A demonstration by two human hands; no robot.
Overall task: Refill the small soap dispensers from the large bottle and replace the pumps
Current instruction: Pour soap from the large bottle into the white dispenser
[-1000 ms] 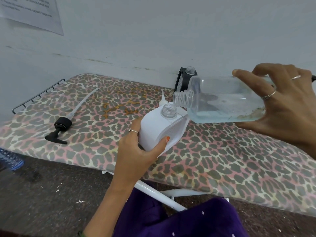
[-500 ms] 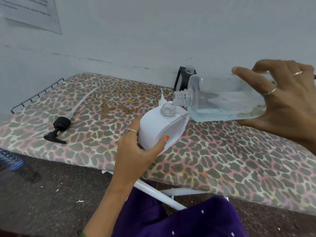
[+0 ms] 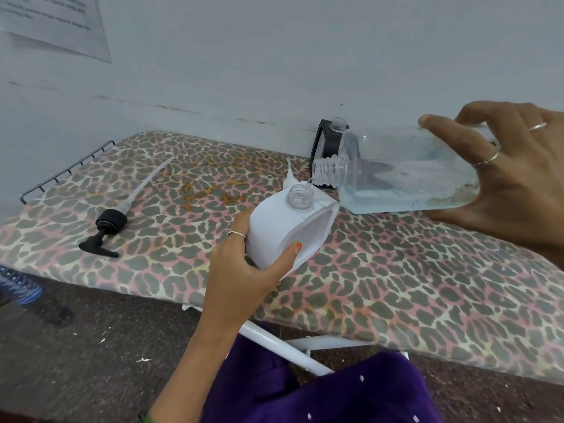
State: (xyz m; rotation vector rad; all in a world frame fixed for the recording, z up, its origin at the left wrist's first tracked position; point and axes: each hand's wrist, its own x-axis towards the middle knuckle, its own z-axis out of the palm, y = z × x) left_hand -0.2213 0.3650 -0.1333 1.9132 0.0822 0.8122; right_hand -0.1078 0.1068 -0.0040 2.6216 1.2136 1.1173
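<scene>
leopard-print board [image 3: 396,285]; right hand [image 3: 512,175] grips tilted large bottle [image 3: 406,175], bluish liquid trickling into white dispenser [image 3: 283,233] left hand [image 3: 244,270] clasps.

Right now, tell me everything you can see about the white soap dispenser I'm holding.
The white soap dispenser is a squarish, opaque white bottle with rounded corners and what looks like a clear front panel. Its pump is off: a short, clear threaded neck stands open on top. It is tilted, held above the leopard-print board by the left hand, thumb on the front face, fingers behind. The large clear bottle, held by the right hand, has its mouth just over the neck, trickling liquid in.
</scene>
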